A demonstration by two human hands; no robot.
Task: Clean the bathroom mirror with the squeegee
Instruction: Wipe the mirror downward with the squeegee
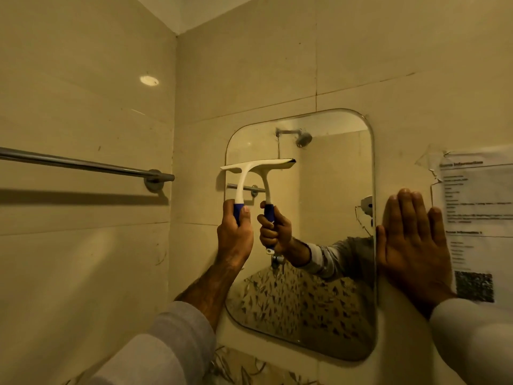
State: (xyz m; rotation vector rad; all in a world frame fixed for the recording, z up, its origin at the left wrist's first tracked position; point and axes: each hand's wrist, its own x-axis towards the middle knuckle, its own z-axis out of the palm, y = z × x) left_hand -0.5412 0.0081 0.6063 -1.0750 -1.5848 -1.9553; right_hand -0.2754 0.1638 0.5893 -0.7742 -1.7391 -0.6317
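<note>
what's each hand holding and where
The left hand grips the squeegee by its blue handle; the right hand holds nothing, flat on the wall.

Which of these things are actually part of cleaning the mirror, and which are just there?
In use: squeegee, mirror, left hand gripping its handle, right hand flat beside the mirror.
Just there: towel bar, paper notice.

It was a bathroom: glossy beige wall tiles [83, 65] filled the frame, a metal towel bar [83, 164] crossed the left, and the central mirror [319, 204] reflected a shower head [304, 139] near its top.
</note>
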